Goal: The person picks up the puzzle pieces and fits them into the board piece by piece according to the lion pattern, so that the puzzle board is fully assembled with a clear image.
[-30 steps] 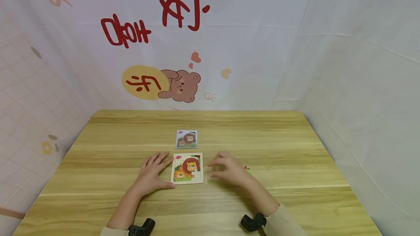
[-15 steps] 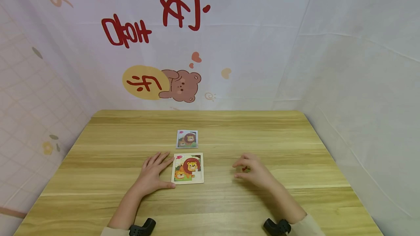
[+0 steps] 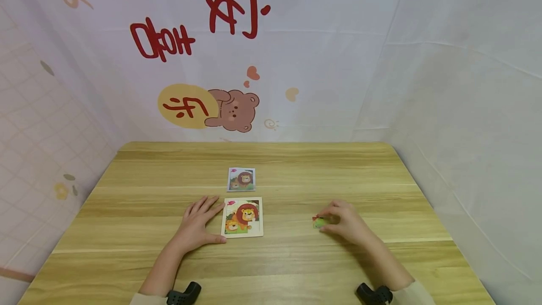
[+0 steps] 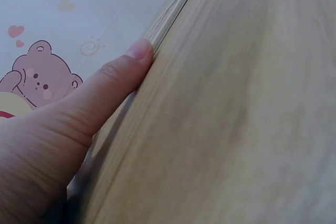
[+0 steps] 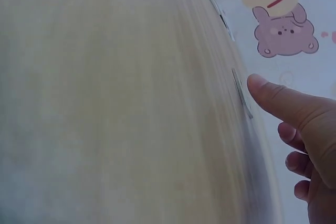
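Observation:
A wooden jigsaw tray (image 3: pixel 242 236) with a lion picture lies mid-table, several pieces fitted and a pale gap at its lower right. My left hand (image 3: pixel 196 227) rests spread on the table at the tray's left side, index finger and thumb at its edge. In the left wrist view the thumb (image 4: pixel 110 90) reaches the tray's corner. A loose green and red puzzle piece (image 3: pixel 318 223) lies flat on the table to the right. Over its right side hovers my right hand (image 3: pixel 349 222), thumb and index finger apart; in the right wrist view the piece (image 5: pixel 241 94) sits just beside the thumb tip.
A small picture card (image 3: pixel 241 180) of the same lion scene lies behind the tray. The wooden table (image 3: pixel 271 272) ends at a white printed curtain (image 3: pixel 322 60) at the back, with more cloth on both sides.
My right hand has moved right, from beside the tray to the loose piece, which now shows at its fingertips. The left hand and tray have stayed still.

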The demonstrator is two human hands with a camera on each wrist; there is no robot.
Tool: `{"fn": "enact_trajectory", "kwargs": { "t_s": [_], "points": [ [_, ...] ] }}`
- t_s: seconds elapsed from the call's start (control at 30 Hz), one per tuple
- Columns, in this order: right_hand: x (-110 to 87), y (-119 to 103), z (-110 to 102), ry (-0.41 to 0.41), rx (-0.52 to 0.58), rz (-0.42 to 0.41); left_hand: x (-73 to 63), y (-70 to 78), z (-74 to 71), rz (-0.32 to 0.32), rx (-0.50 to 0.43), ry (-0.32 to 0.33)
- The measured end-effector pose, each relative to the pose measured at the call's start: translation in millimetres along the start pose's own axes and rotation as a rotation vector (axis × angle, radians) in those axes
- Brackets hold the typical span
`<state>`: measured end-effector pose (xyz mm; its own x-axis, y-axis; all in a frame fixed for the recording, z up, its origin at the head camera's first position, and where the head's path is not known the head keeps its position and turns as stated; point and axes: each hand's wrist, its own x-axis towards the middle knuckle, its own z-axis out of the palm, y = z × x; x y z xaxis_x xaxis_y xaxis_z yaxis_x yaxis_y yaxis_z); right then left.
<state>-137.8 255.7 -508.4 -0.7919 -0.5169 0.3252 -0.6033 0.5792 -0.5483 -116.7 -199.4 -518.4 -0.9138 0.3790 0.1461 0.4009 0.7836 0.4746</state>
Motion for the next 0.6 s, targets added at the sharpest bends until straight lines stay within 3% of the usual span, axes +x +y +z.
{"fn": "enact_trajectory", "kwargs": {
  "t_s": [0.23,0.6],
  "points": [
    [-6.0,8.6,-1.9,-0.040,-0.050,0.089,-0.1,-2.3,2.3,0.023,-0.003,0.030],
    [-6.9,11.9,-0.7,-0.045,-0.047,0.082,0.1,-2.7,2.4,0.003,-0.004,0.006]
  ]
}}
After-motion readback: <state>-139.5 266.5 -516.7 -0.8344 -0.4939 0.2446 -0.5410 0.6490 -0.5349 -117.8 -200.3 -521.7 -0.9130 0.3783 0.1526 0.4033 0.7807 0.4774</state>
